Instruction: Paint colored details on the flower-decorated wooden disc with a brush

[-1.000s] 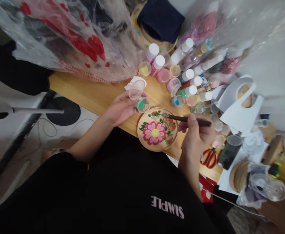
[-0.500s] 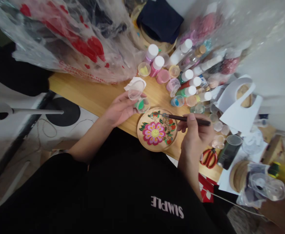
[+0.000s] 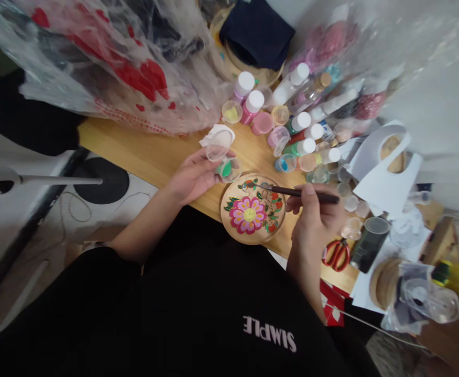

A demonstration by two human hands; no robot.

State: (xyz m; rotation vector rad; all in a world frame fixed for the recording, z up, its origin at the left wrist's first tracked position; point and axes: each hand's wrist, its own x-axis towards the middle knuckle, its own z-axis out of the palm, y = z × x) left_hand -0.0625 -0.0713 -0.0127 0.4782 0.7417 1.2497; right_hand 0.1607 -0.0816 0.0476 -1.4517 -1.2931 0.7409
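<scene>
The painted round board (image 3: pixel 253 209) lies at the near edge of the desk (image 3: pixel 154 159), a pink flower filling much of its face. To its right, the right hand (image 3: pixel 316 217) grips a dark-handled brush (image 3: pixel 286 190), pinched pen-fashion, the tip over the small orange-and-green motif on the board's far part — whether the bristles touch the surface is too fine to tell. Just beyond the board's far-left rim, the left hand (image 3: pixel 200 174) grasps a small clear cup (image 3: pixel 228 169) with green paint in it, its lid (image 3: pixel 218 147) flipped open; the cup sits so near the rim that contact can't be judged.

Beyond the board and toward its right stand capped paint bottles (image 3: pixel 306 146) and an open blue cup (image 3: pixel 285 163); farther right of it, on its near side, lie red-handled scissors (image 3: pixel 337 255).

The step in hand seems to be detail brushwork on that small motif. The next stroke would call for a light, steady wrist within the outlines — and the green cup kept level beside the board.
</scene>
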